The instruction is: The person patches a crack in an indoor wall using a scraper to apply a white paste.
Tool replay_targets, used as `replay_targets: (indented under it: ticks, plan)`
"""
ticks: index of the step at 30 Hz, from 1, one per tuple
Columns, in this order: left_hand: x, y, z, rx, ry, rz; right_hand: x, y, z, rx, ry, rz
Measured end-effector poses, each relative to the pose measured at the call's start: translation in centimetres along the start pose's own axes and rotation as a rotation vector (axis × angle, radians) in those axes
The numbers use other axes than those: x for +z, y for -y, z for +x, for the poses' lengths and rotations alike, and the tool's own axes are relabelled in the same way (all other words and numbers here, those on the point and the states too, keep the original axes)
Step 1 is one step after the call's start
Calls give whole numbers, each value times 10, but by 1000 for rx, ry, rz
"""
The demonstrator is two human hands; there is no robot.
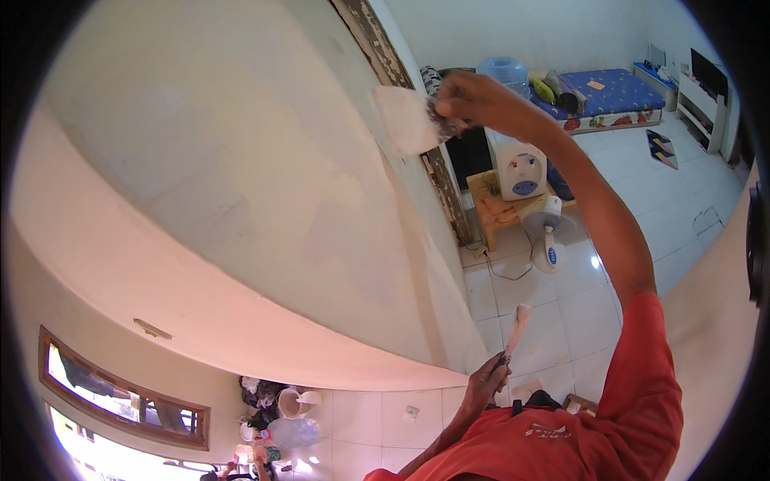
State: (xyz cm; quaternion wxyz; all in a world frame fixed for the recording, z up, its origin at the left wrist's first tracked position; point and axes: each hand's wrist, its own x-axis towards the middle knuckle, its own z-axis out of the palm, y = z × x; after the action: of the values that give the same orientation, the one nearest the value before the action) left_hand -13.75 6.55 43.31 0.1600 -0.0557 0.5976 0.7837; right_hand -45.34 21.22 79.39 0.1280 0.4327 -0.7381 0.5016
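My right hand (472, 100) is raised and closed around the dark handle of a wide putty knife (403, 120). Its pale, smeared blade overlaps the off-white wall (241, 152) close to the wall's right edge; whether it presses on the surface, I cannot tell. Lower down, near my chest, my left hand (484, 383) grips a second putty knife (518, 327), its narrow-looking, whitish blade pointing up. Paler patches and a brownish vertical streak (421, 280) mark the wall between the two hands.
A worn wooden door frame (445, 196) borders the wall. Beyond it are a water dispenser (521, 170) on a wooden stand, a fan (549, 232) with its cord on the tiles, and a blue mattress (613, 90). Buckets (293, 402) and bags stand lower left, near another person's hands.
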Motion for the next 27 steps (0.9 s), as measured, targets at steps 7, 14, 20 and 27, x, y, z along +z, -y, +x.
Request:
replay_targets:
  ticks: [7,14,20,27]
  plan:
    - [0,-2,1,26,61,28,-29,75,-44,349,-24,227]
    - [-4,-2,0,25,96,49,-10,182,-19,230,-149,-10]
    - [6,-7,-7,28,121,44,-5,178,-18,-52,-53,-279]
    - [-1,5,-11,10,78,43,35,122,-71,-338,-130,-387]
